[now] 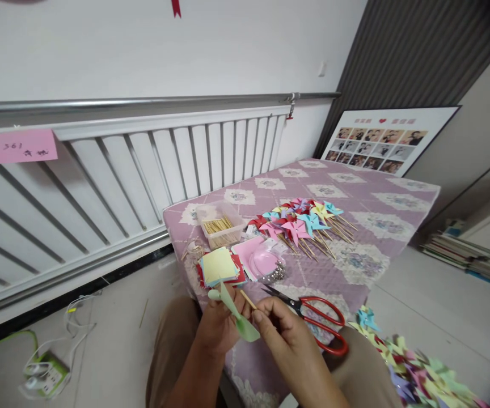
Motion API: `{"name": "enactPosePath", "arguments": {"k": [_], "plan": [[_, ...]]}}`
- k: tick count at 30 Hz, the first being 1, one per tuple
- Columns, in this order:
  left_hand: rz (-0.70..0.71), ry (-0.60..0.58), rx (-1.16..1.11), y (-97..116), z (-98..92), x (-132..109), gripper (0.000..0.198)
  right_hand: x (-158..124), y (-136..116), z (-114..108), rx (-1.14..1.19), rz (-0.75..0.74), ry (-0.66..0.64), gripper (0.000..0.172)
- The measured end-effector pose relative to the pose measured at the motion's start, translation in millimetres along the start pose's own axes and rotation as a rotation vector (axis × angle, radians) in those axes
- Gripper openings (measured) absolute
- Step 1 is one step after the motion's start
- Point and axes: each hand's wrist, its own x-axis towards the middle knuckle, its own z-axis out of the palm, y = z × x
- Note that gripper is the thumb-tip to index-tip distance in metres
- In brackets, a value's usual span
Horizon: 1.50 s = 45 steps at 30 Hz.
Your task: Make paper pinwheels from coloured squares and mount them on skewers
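Observation:
Near the table's front edge, my left hand (218, 323) is closed on a light green paper pinwheel (237, 317), its blades standing out past my fingers. My right hand (279, 328) pinches a thin wooden stick (248, 299) between thumb and fingers, its end reaching toward the back of the pinwheel. Whether stick and pinwheel are joined is hidden by my fingers. Scissors with red handles (324, 323) lie just right of my right hand. Beyond my hands are a stack of coloured paper squares (218, 265) and a bag of small metal pins (277, 273).
A clear plastic box (223, 235) holds many wooden sticks. Finished pinwheels (300, 224) lie piled on the purple tablecloth (270, 195). More pinwheels (419, 368) are heaped low at the right. A radiator (143, 170) runs along the wall; a power strip (47, 377) sits on the floor.

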Motion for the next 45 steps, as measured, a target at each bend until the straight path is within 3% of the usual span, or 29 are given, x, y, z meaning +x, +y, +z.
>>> {"name": "enactPosePath", "arguments": {"k": [9, 18, 36, 45], "plan": [[0.058, -0.01, -0.002, 4.5, -1.0, -1.7, 0.048, -6.1, -6.5, 3.3, -0.141, -0.104, -0.001, 0.021], [0.075, -0.018, -0.021, 4.0, -6.5, -3.0, 0.051, -5.4, -5.6, 9.3, -0.16, -0.105, -0.012, 0.02], [0.112, 0.033, -0.008, 8.0, -6.4, -0.6, 0.051, 2.1, -4.0, 17.4, 0.062, 0.012, -0.075, 0.024], [0.112, -0.015, -0.031, 8.7, -9.6, 0.1, 0.04, 2.9, -1.7, 20.1, 0.088, 0.026, -0.061, 0.023]]}}
